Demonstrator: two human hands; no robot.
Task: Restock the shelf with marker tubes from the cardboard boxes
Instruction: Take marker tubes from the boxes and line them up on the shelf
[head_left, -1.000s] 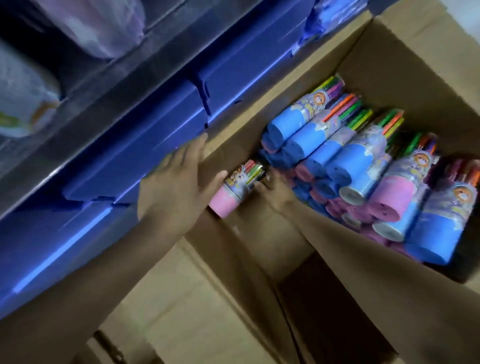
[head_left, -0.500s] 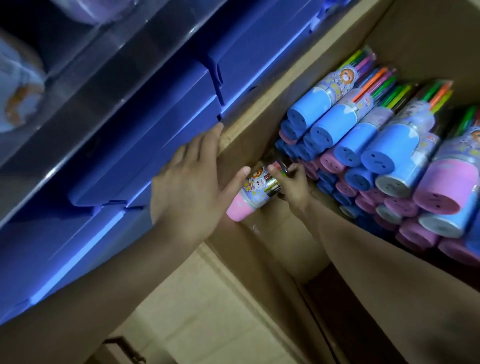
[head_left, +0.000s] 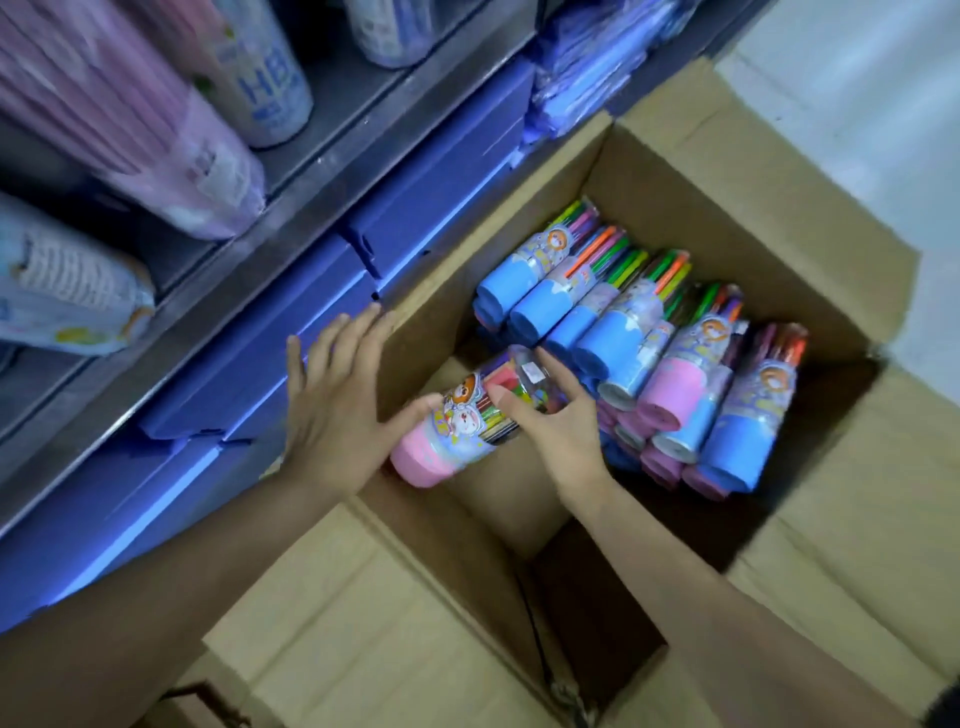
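Observation:
An open cardboard box (head_left: 670, 208) stands against the shelf (head_left: 332, 171). Stacked inside on their sides lie several marker tubes (head_left: 639, 332) with blue or pink caps. My right hand (head_left: 558, 415) grips the clear end of one pink-capped marker tube (head_left: 447, 436) near the box's left wall. My left hand (head_left: 337, 400) lies flat with straight fingers on that wall's rim, its thumb touching the same tube.
Blue flat boxes (head_left: 291, 332) fill the shelf's lower level beside the carton. Pink and white wrapped packs (head_left: 156, 130) lie on the level above. The carton's flaps (head_left: 363, 618) spread toward me and to the right. White floor (head_left: 857, 104) shows at the upper right.
The pink-capped tube has risen out of the box's left corner, my right hand now wrapped further round its clear end. The camera pulled back, showing more of the shelf.

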